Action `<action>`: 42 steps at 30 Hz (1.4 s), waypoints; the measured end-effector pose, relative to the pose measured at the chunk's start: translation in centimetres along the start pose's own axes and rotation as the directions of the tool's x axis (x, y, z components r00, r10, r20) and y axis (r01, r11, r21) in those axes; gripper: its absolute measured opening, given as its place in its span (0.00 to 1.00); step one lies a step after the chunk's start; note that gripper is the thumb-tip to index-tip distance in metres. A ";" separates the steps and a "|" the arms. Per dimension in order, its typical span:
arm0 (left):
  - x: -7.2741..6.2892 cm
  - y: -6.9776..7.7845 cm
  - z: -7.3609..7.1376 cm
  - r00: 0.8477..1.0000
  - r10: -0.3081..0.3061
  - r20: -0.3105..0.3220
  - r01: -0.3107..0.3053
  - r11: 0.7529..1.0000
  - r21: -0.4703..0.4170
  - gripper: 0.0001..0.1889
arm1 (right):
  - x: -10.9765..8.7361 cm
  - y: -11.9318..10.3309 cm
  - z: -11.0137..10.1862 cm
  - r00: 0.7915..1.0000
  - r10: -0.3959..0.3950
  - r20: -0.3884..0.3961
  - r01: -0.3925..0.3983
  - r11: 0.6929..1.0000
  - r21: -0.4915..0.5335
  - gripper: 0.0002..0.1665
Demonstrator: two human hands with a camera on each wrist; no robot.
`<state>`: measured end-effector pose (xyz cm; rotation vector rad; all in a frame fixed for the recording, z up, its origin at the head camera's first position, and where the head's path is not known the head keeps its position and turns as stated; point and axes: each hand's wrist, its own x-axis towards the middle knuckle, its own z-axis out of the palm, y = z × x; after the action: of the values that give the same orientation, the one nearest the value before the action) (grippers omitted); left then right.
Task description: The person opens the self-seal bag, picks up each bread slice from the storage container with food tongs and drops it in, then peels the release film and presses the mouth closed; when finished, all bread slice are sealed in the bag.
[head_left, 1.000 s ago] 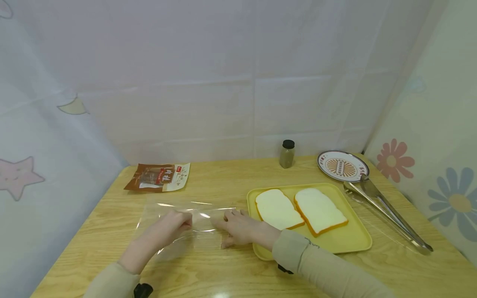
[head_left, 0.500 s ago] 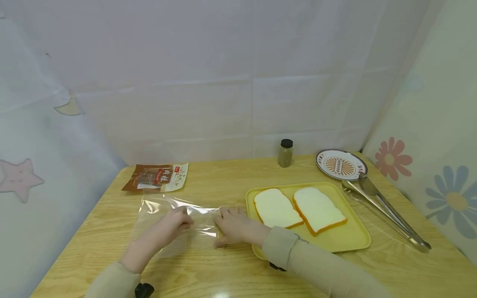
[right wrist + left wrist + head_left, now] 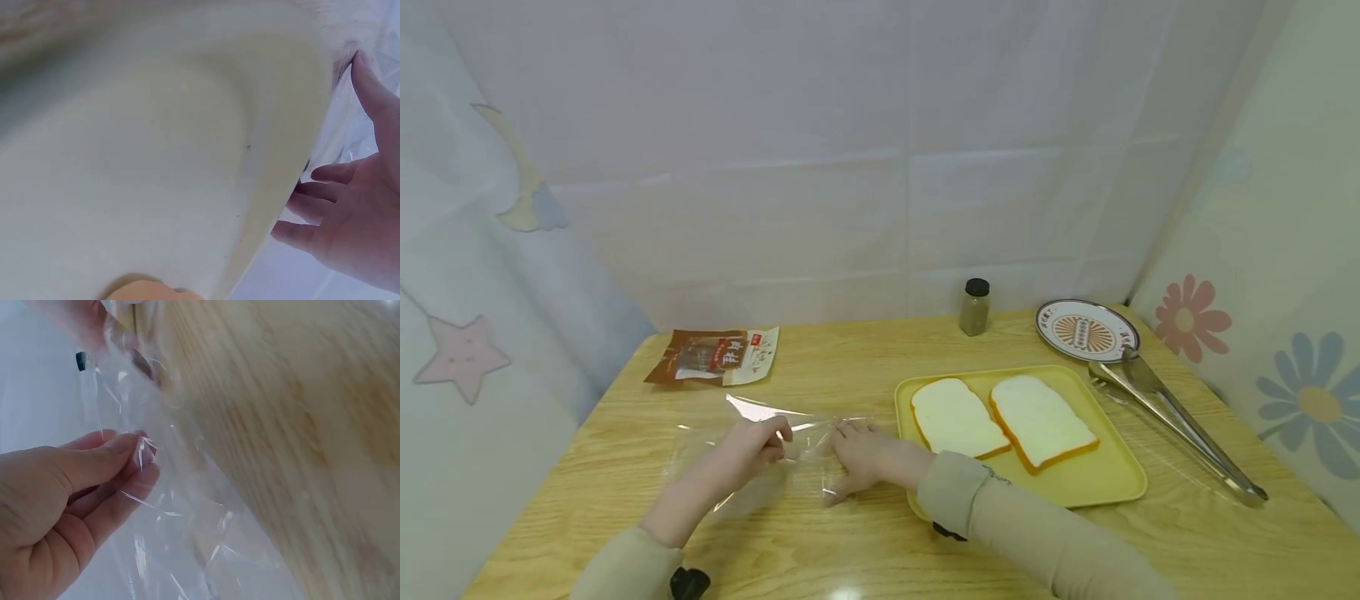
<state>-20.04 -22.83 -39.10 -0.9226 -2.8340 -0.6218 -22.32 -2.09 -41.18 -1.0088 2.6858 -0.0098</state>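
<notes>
A clear, shiny plastic bag (image 3: 752, 408) lies crinkled on the left part of the wooden table. Thumb and fingertips of my left hand (image 3: 747, 452) pinch a fold of it, which the left wrist view shows with the bag (image 3: 219, 550) hanging in creases around the fingers. My right hand (image 3: 867, 457) lies palm down with spread fingers on the bag's right end. In the right wrist view this hand (image 3: 362, 219) is beside the rim of the yellow tray (image 3: 294, 94). The bag's lower part is partly hidden behind my left hand.
The yellow tray (image 3: 1075, 493) right of my right hand holds two bread slices (image 3: 961, 418). Beyond are metal tongs (image 3: 1183, 429), a patterned plate (image 3: 1051, 329) and a black-capped spice jar (image 3: 975, 312). A brown and white food packet (image 3: 748, 358) lies back left.
My right hand has shifted left along the bag, towards my left hand, fingers now flatter. The plastic's folds and glints have changed. My left hand keeps its pinch in nearly the same place.
</notes>
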 end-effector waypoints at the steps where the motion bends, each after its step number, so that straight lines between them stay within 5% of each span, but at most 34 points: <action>1: 0.0 0.1 -0.2 0.999 -0.022 0.024 0.022 1.000 0.006 0.08 | -0.1 -0.1 -0.2 1.000 -0.003 0.004 0.003 1.000 0.017 0.53; 6: -0.1 0.3 -0.4 0.997 -0.029 0.072 0.027 0.999 0.038 0.06 | -0.6 -0.4 -0.8 1.000 -0.010 -0.002 0.010 0.998 0.062 0.58; 16: 0.0 -0.5 -0.1 0.999 -0.021 -0.033 0.022 1.000 0.006 0.10 | -0.4 -0.1 -0.9 1.000 -0.007 -0.025 0.008 0.997 0.075 0.75; 24: 0.1 -0.2 -0.4 0.999 -0.033 -0.013 0.033 0.999 -0.003 0.08 | -0.4 0.8 -1.0 0.999 -0.041 -0.005 0.041 0.991 0.124 0.69; 32: 0.4 -0.2 -0.4 0.998 0.031 -0.047 -0.030 0.999 0.017 0.05 | -0.7 1.9 -2.0 0.998 -0.059 0.038 0.052 0.988 0.145 0.65; 37: 0.2 -0.1 -0.3 0.996 0.021 -0.090 -0.023 0.999 -0.025 0.10 | -0.7 1.9 -2.0 0.998 -0.055 0.029 0.050 0.987 0.153 0.71; 42: 0.1 0.4 -0.6 0.998 -0.004 -0.056 0.003 1.000 -0.022 0.06 | -0.4 1.3 -1.8 0.998 -0.063 -0.010 0.064 0.987 0.146 0.78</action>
<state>-19.90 -22.79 -38.41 -0.8894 -2.7860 -0.6699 -23.33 -1.02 -39.52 -1.0492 2.6118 -0.2191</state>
